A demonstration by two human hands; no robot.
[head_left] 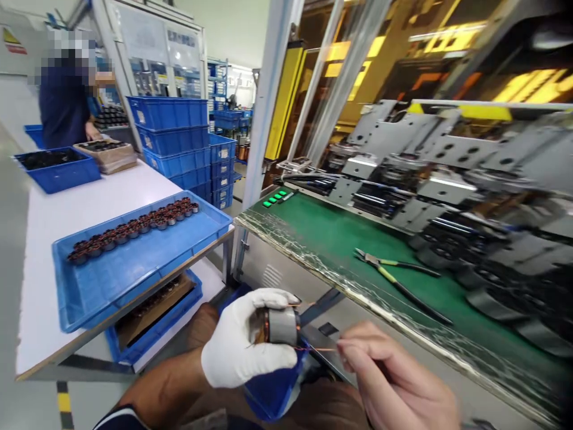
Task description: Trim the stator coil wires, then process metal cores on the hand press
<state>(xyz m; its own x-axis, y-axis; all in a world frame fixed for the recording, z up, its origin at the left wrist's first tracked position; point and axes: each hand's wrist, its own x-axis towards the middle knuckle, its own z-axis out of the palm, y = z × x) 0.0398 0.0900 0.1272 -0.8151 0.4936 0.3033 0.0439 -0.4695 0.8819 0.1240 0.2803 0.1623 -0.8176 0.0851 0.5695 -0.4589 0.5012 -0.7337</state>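
My left hand (239, 340), in a white glove, is closed around a motor stator (283, 325), a grey metal ring with copper windings at its ends. Bare, my right hand (389, 370) pinches the end of a copper wire (320, 349) that runs out from the stator's lower edge. Both hands are over my lap, in front of the green bench. Below the stator is a blue bin (273, 394), partly hidden by my left hand. Pliers (389, 272) with black and yellow-green handles lie on the green mat (322, 221).
On the white table (147, 185) at left, a blue tray (179, 263) holds rows of small stators. Larger stators (496, 298) line the bench's right side below the machine (416, 173). Blue crates (174, 134) are stacked behind. A person (65, 101) stands at the far left.
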